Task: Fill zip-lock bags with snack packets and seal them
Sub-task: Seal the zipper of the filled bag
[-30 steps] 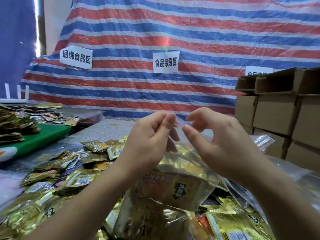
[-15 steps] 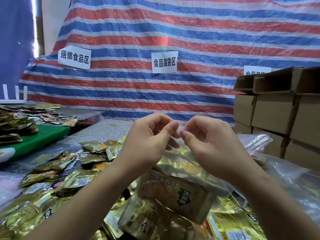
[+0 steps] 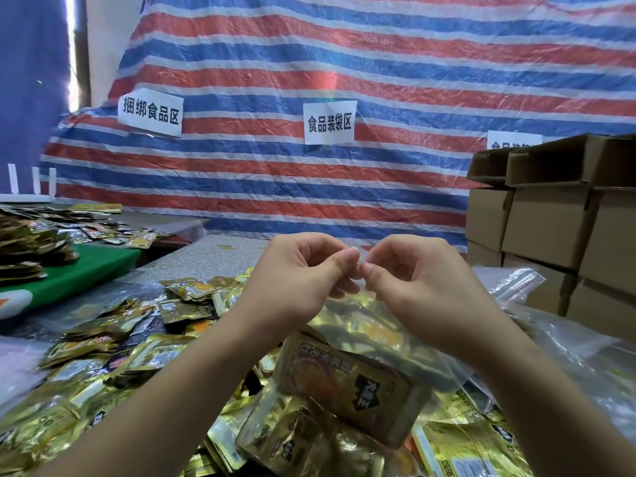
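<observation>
- The left hand point(image 3: 296, 277) and right hand point(image 3: 423, 287) are together at the fingertips, each pinching the top edge of the bag point(image 3: 375, 339) held up over the counter point(image 3: 206, 256); the thumbs nearly touch at the middle of the edge, so this looks like the seal being pressed.
- The bag hangs below the hands, clear plastic with gold packets point(image 3: 347, 383) inside; it sags toward the loose pile point(image 3: 113, 349) on the counter, its lower end resting on or just above the heap; I cannot tell which.
- Risk: the zip may close only at the middle; both pinches sit at one spot, and the outer ends of the strip are hidden behind the hands; if the fingers do not run outward to both corners, the ends may gape and packets could slip out.
- Risk: a packet corner or a fold of film caught in the track would leave a gap; the contents ride high and bulky just under the hands.
- Risk: the load hangs from two fingertip pinches on slick film; a slack pinch could let the bag drop into the pile and mix with loose packets.
- Risk: trapped air may puff the bag and pop a weak seal; the spare bags point(image 3: 516, 280) lie to the right, near the boxes point(image 3: 550, 222).
</observation>
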